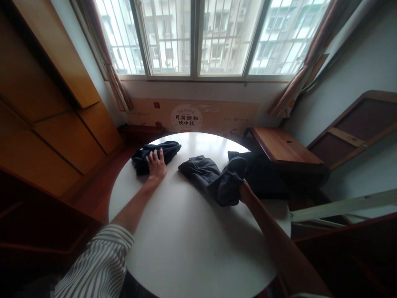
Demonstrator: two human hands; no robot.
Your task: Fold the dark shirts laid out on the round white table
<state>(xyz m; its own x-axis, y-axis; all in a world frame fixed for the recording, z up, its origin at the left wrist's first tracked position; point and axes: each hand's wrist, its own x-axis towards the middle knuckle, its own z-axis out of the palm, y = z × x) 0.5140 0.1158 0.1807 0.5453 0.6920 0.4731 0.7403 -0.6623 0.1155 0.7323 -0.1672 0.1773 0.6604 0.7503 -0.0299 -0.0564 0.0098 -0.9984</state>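
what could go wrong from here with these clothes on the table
The black garment at the table's right edge could get nudged off if the right hand swings outward. The dark garment under the left hand lies near the opposite edge, so a push might slide it over. The grey garment in the right hand is rumpled and may crease.

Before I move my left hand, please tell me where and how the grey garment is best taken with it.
Probably pinch the grey garment by its far left end, coming from the left. That end lies low on the table and points towards the left hand, which rests on the black garment; the right hand holds the opposite, bunched end.
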